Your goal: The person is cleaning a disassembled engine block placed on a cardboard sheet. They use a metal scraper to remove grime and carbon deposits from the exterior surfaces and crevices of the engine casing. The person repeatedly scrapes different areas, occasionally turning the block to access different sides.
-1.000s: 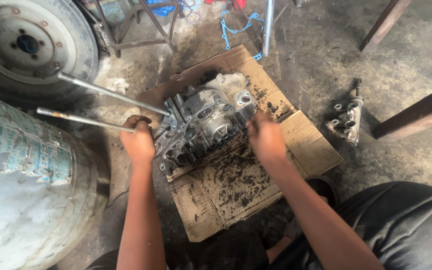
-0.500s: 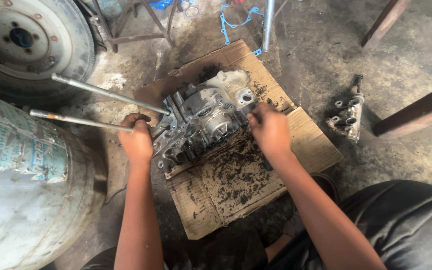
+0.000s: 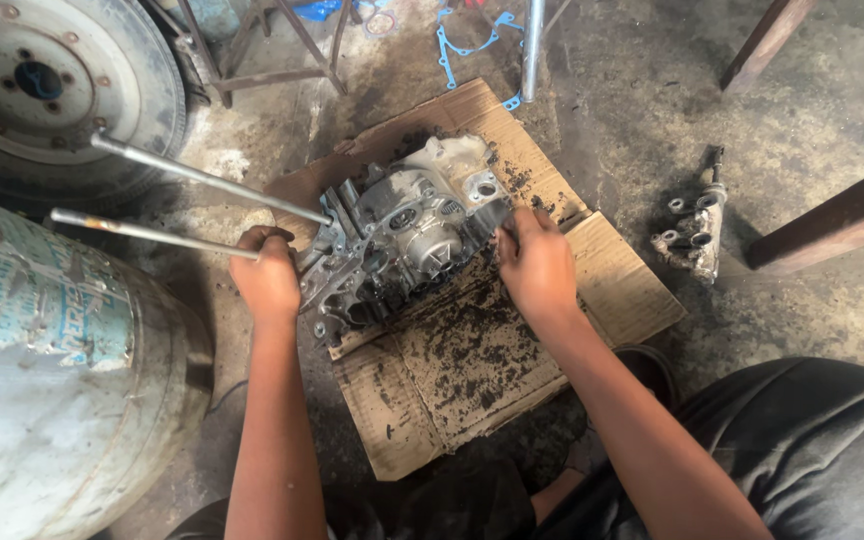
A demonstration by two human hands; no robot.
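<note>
Engine case (image 3: 402,245) sits on a flattened cardboard sheet (image 3: 602,290) on the concrete floor, toward the sheet's upper left. Cast grey metal, greasy and dull, with round bosses and bolt holes on top, ribbed edges, black grime in the recesses. Its left end is darker and open, with cavities showing. Black crumbs of dirt are scattered over the cardboard below and right of it.

Left hand (image 3: 268,275) is at the case's left end, fingers curled closed around the near end of a thin metal rod (image 3: 152,235) that runs off to the left. A 2nd rod (image 3: 207,180) lies above it, reaching the case's top left corner.

Right hand (image 3: 537,265) is at the case's right edge, fingers bent and touching it; how firmly it grips I cannot tell.

Wheel (image 3: 47,85) at upper left, pale drum (image 3: 52,370) at left, small metal part (image 3: 694,228) on the floor at right, well apart.
</note>
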